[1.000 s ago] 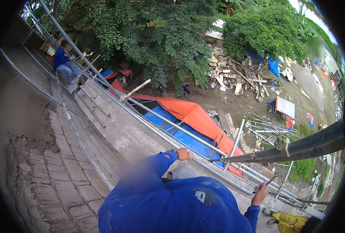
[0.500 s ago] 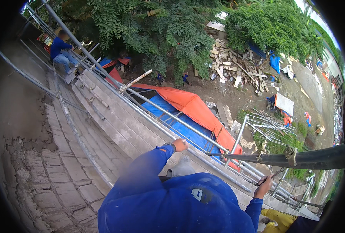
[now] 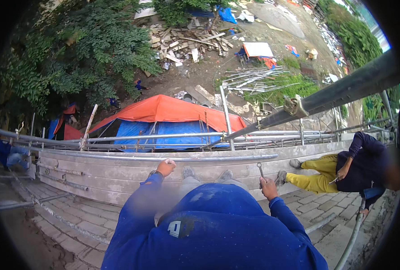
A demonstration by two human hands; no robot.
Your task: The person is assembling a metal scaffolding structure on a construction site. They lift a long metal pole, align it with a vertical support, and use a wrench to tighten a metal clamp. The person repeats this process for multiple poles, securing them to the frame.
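Observation:
My right hand (image 3: 268,189) is closed around the handle of a wrench (image 3: 260,169), its ring end pointing up and away from me. My left hand (image 3: 166,167), with a dark band at the wrist, is held out with its fingers curled, and nothing shows in them. Just beyond it a long steel pipe (image 3: 218,158) runs along the outer edge of the plank platform (image 3: 119,175). Whether the left hand touches this pipe cannot be told. Both my shoes (image 3: 188,173) are on the planks.
Scaffold rails (image 3: 182,135) line the outer side, and a thick diagonal pole (image 3: 326,99) crosses at right. A co-worker in yellow trousers (image 3: 317,175) is close by on the right; another person (image 3: 11,153) sits far left. Below are an orange tarp (image 3: 164,108) and scrap wood (image 3: 191,42).
My view has swung to the right, bringing the co-worker in yellow trousers more fully into sight. The wrench stays in my right hand, and my left hand stays curled near the pipe.

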